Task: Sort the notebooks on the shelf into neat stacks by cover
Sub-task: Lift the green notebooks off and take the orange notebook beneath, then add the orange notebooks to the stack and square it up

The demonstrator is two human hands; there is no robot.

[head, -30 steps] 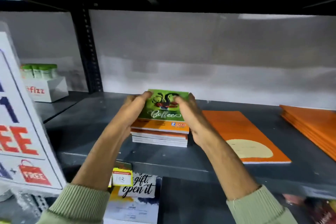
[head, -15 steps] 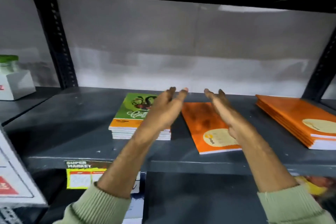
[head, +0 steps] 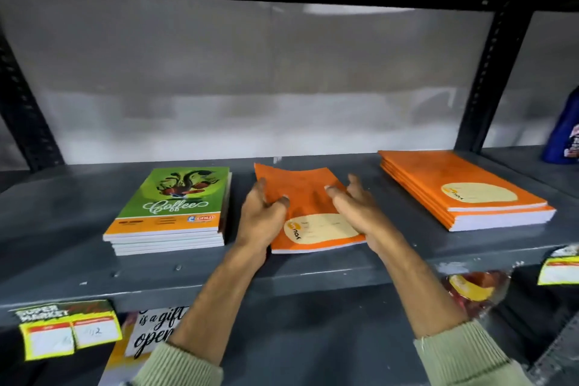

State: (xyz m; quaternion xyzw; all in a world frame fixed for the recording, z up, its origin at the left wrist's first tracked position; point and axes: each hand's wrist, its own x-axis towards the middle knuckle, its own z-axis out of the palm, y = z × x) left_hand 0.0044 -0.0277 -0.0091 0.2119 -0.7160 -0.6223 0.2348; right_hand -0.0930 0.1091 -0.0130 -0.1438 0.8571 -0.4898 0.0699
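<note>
Now both hands (head: pixel 261 216) (head: pixel 357 210) grip the orange notebook (head: pixel 308 197).

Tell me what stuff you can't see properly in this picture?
Head view only:
- Gift sign under the shelf: the left forearm covers part of its words.
- Blue bottle: cut off by the right edge.
- Price tags: writing too blurry to read.
- Orange notebook: both hands, left and right, cover its sides.
- Red packet: blurred.

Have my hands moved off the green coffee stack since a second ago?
Yes. Both hands, left hand and right hand, shifted right from the green stack onto the orange notebook.
</note>
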